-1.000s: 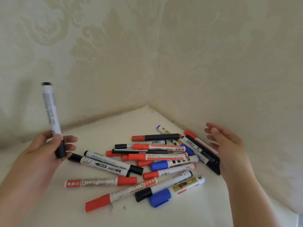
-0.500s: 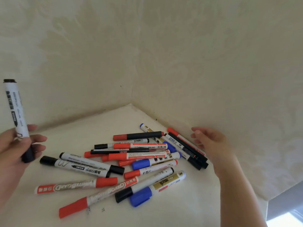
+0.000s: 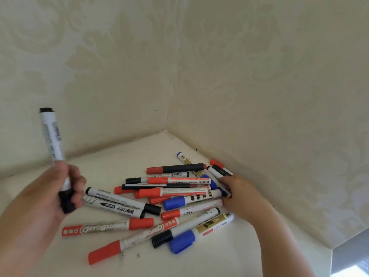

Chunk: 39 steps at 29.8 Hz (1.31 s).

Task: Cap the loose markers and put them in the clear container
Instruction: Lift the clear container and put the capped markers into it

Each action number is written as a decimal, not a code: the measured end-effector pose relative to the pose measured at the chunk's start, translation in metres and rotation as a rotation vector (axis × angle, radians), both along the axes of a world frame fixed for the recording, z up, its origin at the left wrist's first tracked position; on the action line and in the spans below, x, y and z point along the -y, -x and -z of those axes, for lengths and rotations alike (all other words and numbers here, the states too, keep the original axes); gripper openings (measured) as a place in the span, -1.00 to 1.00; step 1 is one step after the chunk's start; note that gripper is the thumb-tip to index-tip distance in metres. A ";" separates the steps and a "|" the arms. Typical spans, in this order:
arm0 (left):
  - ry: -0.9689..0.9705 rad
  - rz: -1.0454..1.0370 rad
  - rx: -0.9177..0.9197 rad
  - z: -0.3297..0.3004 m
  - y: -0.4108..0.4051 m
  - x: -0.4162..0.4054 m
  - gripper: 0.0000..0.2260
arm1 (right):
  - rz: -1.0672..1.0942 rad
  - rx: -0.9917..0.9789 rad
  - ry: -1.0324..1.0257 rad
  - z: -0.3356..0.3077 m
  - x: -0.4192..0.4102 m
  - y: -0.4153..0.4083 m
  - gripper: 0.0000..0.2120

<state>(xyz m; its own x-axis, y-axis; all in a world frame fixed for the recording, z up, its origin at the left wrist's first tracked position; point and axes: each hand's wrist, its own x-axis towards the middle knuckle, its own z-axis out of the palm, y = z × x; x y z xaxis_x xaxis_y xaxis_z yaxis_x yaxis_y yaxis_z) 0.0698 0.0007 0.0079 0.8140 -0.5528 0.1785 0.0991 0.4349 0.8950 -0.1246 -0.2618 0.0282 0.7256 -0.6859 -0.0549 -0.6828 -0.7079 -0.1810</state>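
Holding a white marker [image 3: 52, 136] upright at nine o'clock, my left hand [image 3: 50, 196] curls its fingers round the marker's lower end, where a black cap shows below my thumb. A loose pile of markers [image 3: 169, 198] lies at the centre of the pale worktop [image 3: 111, 164], red, blue and black caps mixed, most of them lying roughly crosswise. At three o'clock my right hand [image 3: 242, 193] rests on the pile's far edge by the wall [image 3: 259, 96], its fingers down among the black and red markers there; I cannot tell whether that grip has closed on one.
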 end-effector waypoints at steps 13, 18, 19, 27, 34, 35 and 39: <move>-0.040 0.208 -0.244 -0.005 0.069 0.027 -0.43 | -0.471 0.791 -0.535 -0.008 -0.153 -0.049 -0.66; -0.118 0.070 -0.264 -0.009 0.055 0.018 -0.66 | -0.483 0.743 -0.326 -0.016 -0.112 -0.043 -0.82; -0.101 0.056 -0.282 -0.010 0.052 0.017 -0.80 | -0.377 0.714 -0.190 -0.015 -0.089 -0.037 -0.83; 0.013 0.010 -0.385 -0.008 0.043 0.017 -0.85 | 0.235 -0.035 0.192 0.022 0.023 0.002 -0.66; -0.011 -0.012 -0.382 -0.007 0.037 0.013 -0.81 | 0.266 -0.027 0.229 0.029 0.020 -0.011 -0.73; -0.015 -0.013 -0.377 -0.007 0.037 0.012 -0.80 | 0.296 0.034 0.216 0.024 0.018 -0.010 -0.76; -0.048 -0.079 -0.251 -0.011 0.035 0.010 -0.88 | 0.298 0.636 0.105 -0.006 0.003 0.002 -0.84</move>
